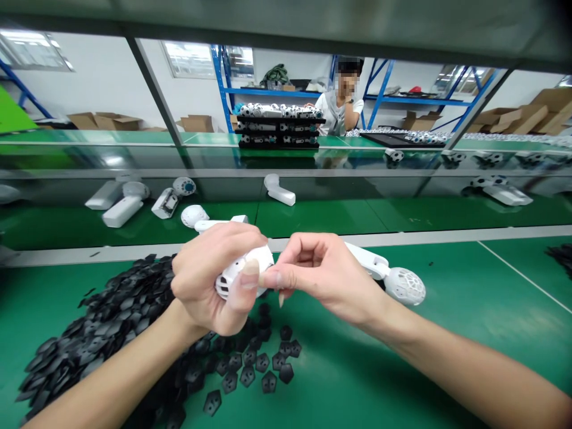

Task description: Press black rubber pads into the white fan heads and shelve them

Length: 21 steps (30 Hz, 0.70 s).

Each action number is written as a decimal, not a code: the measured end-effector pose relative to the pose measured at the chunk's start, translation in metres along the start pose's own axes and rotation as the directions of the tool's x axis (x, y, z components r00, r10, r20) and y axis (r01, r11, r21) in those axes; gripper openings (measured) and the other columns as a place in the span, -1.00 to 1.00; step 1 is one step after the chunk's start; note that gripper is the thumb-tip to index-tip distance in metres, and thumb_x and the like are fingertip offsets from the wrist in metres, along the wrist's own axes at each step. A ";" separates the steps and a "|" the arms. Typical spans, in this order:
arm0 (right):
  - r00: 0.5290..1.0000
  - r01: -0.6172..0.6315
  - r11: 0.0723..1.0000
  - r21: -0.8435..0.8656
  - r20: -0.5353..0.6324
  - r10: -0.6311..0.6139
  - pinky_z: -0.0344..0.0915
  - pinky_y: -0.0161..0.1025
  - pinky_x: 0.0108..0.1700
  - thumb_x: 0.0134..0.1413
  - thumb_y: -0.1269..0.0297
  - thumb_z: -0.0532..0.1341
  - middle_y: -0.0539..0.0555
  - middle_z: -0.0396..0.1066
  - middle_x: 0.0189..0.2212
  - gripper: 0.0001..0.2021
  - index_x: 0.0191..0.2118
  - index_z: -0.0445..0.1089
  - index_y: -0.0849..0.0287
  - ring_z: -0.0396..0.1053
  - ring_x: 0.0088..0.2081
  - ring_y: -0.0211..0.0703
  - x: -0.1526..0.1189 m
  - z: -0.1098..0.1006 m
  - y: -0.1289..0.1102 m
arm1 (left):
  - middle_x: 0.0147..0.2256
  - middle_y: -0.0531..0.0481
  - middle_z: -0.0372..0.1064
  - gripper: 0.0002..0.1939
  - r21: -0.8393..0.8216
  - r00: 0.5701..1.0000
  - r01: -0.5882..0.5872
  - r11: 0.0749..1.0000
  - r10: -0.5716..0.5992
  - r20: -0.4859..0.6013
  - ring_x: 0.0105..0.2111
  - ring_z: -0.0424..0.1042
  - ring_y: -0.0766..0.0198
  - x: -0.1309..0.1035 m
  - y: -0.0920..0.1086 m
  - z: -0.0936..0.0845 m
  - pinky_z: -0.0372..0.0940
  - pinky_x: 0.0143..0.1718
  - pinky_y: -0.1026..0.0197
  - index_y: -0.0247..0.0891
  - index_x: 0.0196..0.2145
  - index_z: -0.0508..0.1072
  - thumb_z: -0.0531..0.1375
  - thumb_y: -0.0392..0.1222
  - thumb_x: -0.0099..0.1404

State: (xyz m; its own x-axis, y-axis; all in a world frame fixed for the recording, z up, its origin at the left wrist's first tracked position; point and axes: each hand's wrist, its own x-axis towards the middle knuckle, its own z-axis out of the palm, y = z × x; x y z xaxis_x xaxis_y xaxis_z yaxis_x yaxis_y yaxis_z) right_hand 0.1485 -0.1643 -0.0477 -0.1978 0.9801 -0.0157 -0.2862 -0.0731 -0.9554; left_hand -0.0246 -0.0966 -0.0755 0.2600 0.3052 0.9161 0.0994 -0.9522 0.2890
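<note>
Wrapped round a white ball-shaped housing [263, 258] with slots in its shell, my left hand [214, 274] is closed, its thumb pressing on the near side. The fingertips of my right hand [308, 268] pinch at the housing's right edge; what they hold, if anything, is hidden. Below and to the left lies a big heap of black pentagon pieces [107, 322], with several loose ones spread under my hands. A white housing with a latticed ball head [404, 286] rests on the green table just beyond my right wrist.
Several white housings, one of them [280, 190] at the centre, lie on the green belt [330, 214] behind a pale rail [447, 234]. Stacked black trays [281, 134] of black-and-white ball units stand farther back. A person [337, 110] sits across the line. Dark pieces [560, 257] lie at far right.
</note>
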 end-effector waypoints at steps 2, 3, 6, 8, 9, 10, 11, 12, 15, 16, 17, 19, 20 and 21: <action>0.998 -0.066 0.997 0.042 0.028 0.065 0.51 -0.28 -0.34 -0.38 0.09 0.71 -0.06 0.50 -0.54 -0.48 -0.48 0.41 0.19 0.49 -0.49 -0.25 0.001 -0.002 0.000 | -0.42 -0.05 0.51 -0.78 0.035 1.000 -0.027 0.999 0.026 0.011 -0.40 0.52 0.01 0.003 0.004 -0.003 0.33 -0.39 -0.03 0.02 -0.13 0.63 0.18 -0.15 0.38; 0.996 -0.086 0.994 0.064 0.042 0.083 0.52 -0.28 -0.34 -0.41 0.10 0.72 -0.08 0.49 -0.55 -0.45 -0.47 0.38 0.18 0.51 -0.49 -0.24 0.002 -0.003 0.000 | -0.43 -0.04 0.51 -0.78 0.052 1.000 -0.025 0.998 0.024 0.019 -0.40 0.52 0.02 0.006 0.007 -0.004 0.33 -0.39 -0.02 0.02 -0.16 0.63 0.18 -0.16 0.38; 0.985 -0.141 0.986 0.093 0.109 0.130 0.51 -0.35 -0.39 -0.41 0.12 0.73 -0.12 0.45 -0.60 -0.39 -0.43 0.29 0.15 0.53 -0.51 -0.24 0.003 -0.007 0.000 | -0.48 -0.01 0.49 -0.81 0.063 0.998 -0.034 0.997 0.030 0.061 -0.45 0.53 0.06 0.012 0.013 -0.006 0.34 -0.41 0.01 0.01 -0.28 0.62 0.18 -0.16 0.37; 0.968 -0.202 0.977 0.068 0.166 0.188 0.45 -0.41 -0.48 -0.37 0.11 0.72 -0.09 0.47 -0.60 -0.39 -0.40 0.27 0.14 0.52 -0.51 -0.24 0.003 -0.009 -0.001 | -0.49 0.00 0.49 -0.80 0.048 0.994 -0.044 0.998 0.038 0.106 -0.48 0.52 0.08 0.015 0.016 -0.006 0.35 -0.44 0.01 0.00 -0.31 0.60 0.17 -0.17 0.38; 0.961 -0.221 0.974 0.052 0.183 0.209 0.41 -0.42 -0.53 -0.35 0.09 0.71 -0.08 0.49 -0.58 -0.39 -0.39 0.28 0.14 0.52 -0.52 -0.23 0.003 -0.010 -0.001 | -0.50 0.00 0.49 -0.79 0.039 0.992 -0.049 0.998 0.044 0.117 -0.50 0.50 0.09 0.016 0.016 -0.005 0.34 -0.45 0.01 0.00 -0.31 0.60 0.16 -0.17 0.39; 0.959 -0.225 0.974 0.036 0.188 0.215 0.40 -0.42 -0.55 -0.33 0.07 0.70 -0.07 0.49 -0.57 -0.40 -0.37 0.29 0.13 0.52 -0.51 -0.22 0.002 -0.009 -0.001 | -0.50 0.01 0.48 -0.78 0.030 0.993 -0.050 0.998 0.047 0.112 -0.52 0.47 0.10 0.016 0.016 -0.004 0.32 -0.47 0.01 0.01 -0.31 0.59 0.14 -0.16 0.40; 0.964 -0.207 0.978 0.024 0.178 0.200 0.40 -0.41 -0.56 -0.31 0.05 0.70 -0.08 0.49 -0.56 -0.40 -0.35 0.30 0.13 0.51 -0.51 -0.21 0.001 -0.008 0.000 | -0.50 0.02 0.48 -0.78 0.021 0.994 -0.038 0.999 0.035 0.104 -0.55 0.44 0.11 0.017 0.016 -0.004 0.31 -0.48 0.01 0.02 -0.31 0.59 0.14 -0.14 0.41; 0.974 -0.169 0.986 0.013 0.153 0.165 0.40 -0.40 -0.56 -0.28 0.01 0.68 -0.09 0.48 -0.55 -0.40 -0.33 0.30 0.12 0.51 -0.50 -0.21 0.000 -0.007 0.002 | -0.51 0.03 0.47 -0.77 0.016 0.996 -0.012 1.000 0.010 0.090 -0.57 0.41 0.13 0.016 0.016 -0.004 0.28 -0.51 0.01 0.04 -0.32 0.59 0.14 -0.11 0.41; 0.998 0.017 0.999 -0.051 0.053 -0.014 0.40 -0.37 -0.54 -0.14 -0.07 0.62 -0.10 0.48 -0.47 -0.42 -0.27 0.28 0.08 0.52 -0.47 -0.19 -0.005 0.000 0.010 | -0.52 0.04 0.46 -0.75 0.022 0.990 0.134 0.991 -0.135 0.050 -0.62 0.32 0.17 0.015 0.019 -0.005 0.20 -0.55 0.02 0.06 -0.37 0.59 0.16 0.02 0.42; 0.996 0.090 0.992 -0.087 0.026 -0.088 0.39 -0.37 -0.52 -0.09 -0.08 0.61 -0.10 0.48 -0.44 -0.44 -0.25 0.27 0.07 0.52 -0.45 -0.20 -0.006 0.002 0.013 | -0.52 0.03 0.45 -0.73 0.024 0.983 0.176 0.984 -0.177 0.042 -0.63 0.29 0.18 0.014 0.021 -0.005 0.17 -0.55 0.03 0.06 -0.38 0.59 0.17 0.06 0.43; 0.987 0.160 0.979 -0.128 0.010 -0.160 0.38 -0.36 -0.50 -0.04 -0.08 0.59 -0.10 0.47 -0.41 -0.46 -0.25 0.27 0.06 0.51 -0.44 -0.22 -0.007 0.004 0.016 | -0.52 0.03 0.44 -0.72 0.021 0.978 0.205 0.979 -0.206 0.038 -0.63 0.28 0.19 0.013 0.023 -0.006 0.15 -0.55 0.03 0.05 -0.38 0.59 0.17 0.08 0.43; 0.964 0.265 0.942 -0.205 0.021 -0.267 0.39 -0.33 -0.45 0.06 -0.08 0.54 -0.11 0.44 -0.40 -0.51 -0.25 0.26 0.05 0.48 -0.44 -0.25 -0.007 0.003 0.017 | -0.52 0.03 0.43 -0.71 -0.016 0.971 0.238 0.971 -0.238 0.038 -0.60 0.30 0.19 0.012 0.026 -0.004 0.13 -0.54 0.04 0.02 -0.36 0.59 0.17 0.08 0.45; 0.957 0.287 0.928 -0.237 0.037 -0.286 0.39 -0.32 -0.43 0.10 -0.09 0.52 -0.11 0.43 -0.41 -0.52 -0.26 0.26 0.05 0.47 -0.45 -0.25 -0.006 0.002 0.016 | -0.51 0.03 0.43 -0.71 -0.044 0.965 0.261 0.964 -0.260 0.036 -0.58 0.31 0.20 0.012 0.025 -0.003 0.13 -0.53 0.05 0.00 -0.36 0.59 0.16 0.06 0.47; 0.957 0.288 0.919 -0.270 0.054 -0.284 0.39 -0.31 -0.43 0.15 -0.11 0.48 -0.12 0.42 -0.43 -0.54 -0.27 0.26 0.06 0.46 -0.47 -0.25 -0.005 -0.001 0.013 | -0.49 0.04 0.44 -0.70 -0.072 0.958 0.288 0.955 -0.287 0.027 -0.56 0.32 0.21 0.012 0.024 0.000 0.13 -0.51 0.06 -0.02 -0.36 0.59 0.15 0.03 0.49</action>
State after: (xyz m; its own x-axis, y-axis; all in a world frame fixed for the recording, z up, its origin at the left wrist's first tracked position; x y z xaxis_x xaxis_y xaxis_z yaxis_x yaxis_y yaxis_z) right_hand 0.1470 -0.1699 -0.0604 -0.1584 0.9490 0.2726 -0.0668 0.2651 -0.9619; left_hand -0.0195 -0.1157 -0.0577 0.2463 0.5660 0.7868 0.1005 -0.8223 0.5601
